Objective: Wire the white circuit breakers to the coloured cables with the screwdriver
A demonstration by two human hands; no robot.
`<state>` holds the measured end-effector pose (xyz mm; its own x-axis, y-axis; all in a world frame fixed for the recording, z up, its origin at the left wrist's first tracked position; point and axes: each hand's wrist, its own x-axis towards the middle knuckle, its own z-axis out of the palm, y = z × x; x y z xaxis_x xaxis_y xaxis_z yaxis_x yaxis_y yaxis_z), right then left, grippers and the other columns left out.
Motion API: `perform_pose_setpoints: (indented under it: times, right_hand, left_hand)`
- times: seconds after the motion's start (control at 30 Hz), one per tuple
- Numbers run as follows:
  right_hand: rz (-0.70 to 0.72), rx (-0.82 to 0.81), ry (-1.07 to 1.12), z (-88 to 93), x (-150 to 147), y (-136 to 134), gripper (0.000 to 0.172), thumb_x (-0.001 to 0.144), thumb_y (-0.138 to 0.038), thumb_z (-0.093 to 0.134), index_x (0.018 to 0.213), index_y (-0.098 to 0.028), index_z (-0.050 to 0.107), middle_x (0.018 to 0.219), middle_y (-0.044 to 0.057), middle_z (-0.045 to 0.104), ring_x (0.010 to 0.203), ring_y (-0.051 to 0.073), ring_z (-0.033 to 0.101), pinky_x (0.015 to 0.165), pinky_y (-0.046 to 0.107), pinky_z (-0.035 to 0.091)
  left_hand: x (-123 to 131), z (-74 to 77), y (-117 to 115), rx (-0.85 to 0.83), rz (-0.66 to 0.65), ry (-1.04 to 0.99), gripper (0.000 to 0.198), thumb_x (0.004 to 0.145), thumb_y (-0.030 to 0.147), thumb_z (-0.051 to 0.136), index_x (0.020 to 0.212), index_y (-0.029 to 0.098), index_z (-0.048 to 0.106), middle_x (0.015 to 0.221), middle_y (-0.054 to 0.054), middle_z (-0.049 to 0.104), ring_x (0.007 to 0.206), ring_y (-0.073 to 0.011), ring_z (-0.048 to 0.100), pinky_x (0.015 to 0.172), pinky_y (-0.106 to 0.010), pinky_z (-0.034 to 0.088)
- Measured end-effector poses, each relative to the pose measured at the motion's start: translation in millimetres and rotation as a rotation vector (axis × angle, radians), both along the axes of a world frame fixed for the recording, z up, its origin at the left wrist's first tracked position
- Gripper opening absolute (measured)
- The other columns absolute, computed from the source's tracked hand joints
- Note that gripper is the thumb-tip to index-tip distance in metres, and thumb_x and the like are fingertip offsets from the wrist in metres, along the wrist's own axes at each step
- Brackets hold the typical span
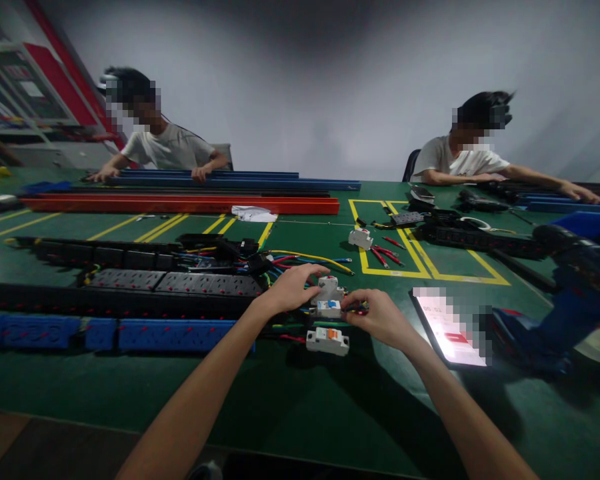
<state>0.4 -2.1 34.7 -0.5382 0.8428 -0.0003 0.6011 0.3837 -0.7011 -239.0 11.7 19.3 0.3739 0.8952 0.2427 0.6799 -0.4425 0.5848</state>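
Two white circuit breakers lie between my hands: a rear breaker [331,288] and one with a blue switch [329,308]. My left hand [295,288] is at the rear breaker's left end, thumb and fingers apart; whether it touches is unclear. Around the right end of the blue-switch breaker, the fingers of my right hand [375,313] are closed, with wire ends beside them. Nearer me lies a breaker with an orange switch [329,340], a red wire leading to its left side. The wires behind my hands are partly hidden.
Power strips, including a blue strip [177,335] and a grey strip [210,284], lie left. Right are a lit phone [450,330] and a dark blue tool-like object [535,327]. Another breaker [361,239] and short red wires [386,256] lie ahead. Two people sit across the green table [300,413].
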Motion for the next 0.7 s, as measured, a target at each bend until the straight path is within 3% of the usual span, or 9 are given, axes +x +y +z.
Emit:
perform_pose_setpoints:
  times: [0.33, 0.53, 0.7]
  right_hand:
    - [0.005, 0.015, 0.007, 0.8, 0.9, 0.2, 0.016, 0.079, -0.018, 0.064, 0.091, -0.022, 0.074, 0.098, 0.002, 0.073, 0.088, 0.018, 0.067, 0.077, 0.028, 0.052]
    - [0.021, 0.020, 0.017, 6.5, 3.2, -3.0, 0.018, 0.083, -0.021, 0.063, 0.098, -0.023, 0.073, 0.103, 0.003, 0.072, 0.094, 0.018, 0.066, 0.082, 0.030, 0.051]
    - [-0.062, 0.124, 0.055, 15.9, 6.6, -4.8, 0.018, 0.087, -0.024, 0.061, 0.101, -0.021, 0.071, 0.105, 0.006, 0.071, 0.097, 0.019, 0.065, 0.087, 0.033, 0.051]
  left_hand:
    - [2.0, 8.0, -2.9, 0.011, -0.055, 0.006, 0.044, 0.076, 0.011, 0.063, 0.119, 0.024, 0.066, 0.113, -0.003, 0.070, 0.097, -0.0203, 0.066, 0.092, -0.037, 0.052]
    - [-3.4, 8.4, -3.5, -0.028, -0.054, 0.050, 0.055, 0.074, 0.013, 0.065, 0.129, 0.022, 0.060, 0.113, -0.005, 0.070, 0.100, -0.0217, 0.066, 0.093, -0.037, 0.052]
    - [-14.0, 24.3, -7.1, -0.014, 0.005, -0.045, 0.052, 0.081, 0.024, 0.065, 0.132, 0.020, 0.057, 0.112, -0.007, 0.069, 0.100, -0.0205, 0.065, 0.091, -0.037, 0.053]
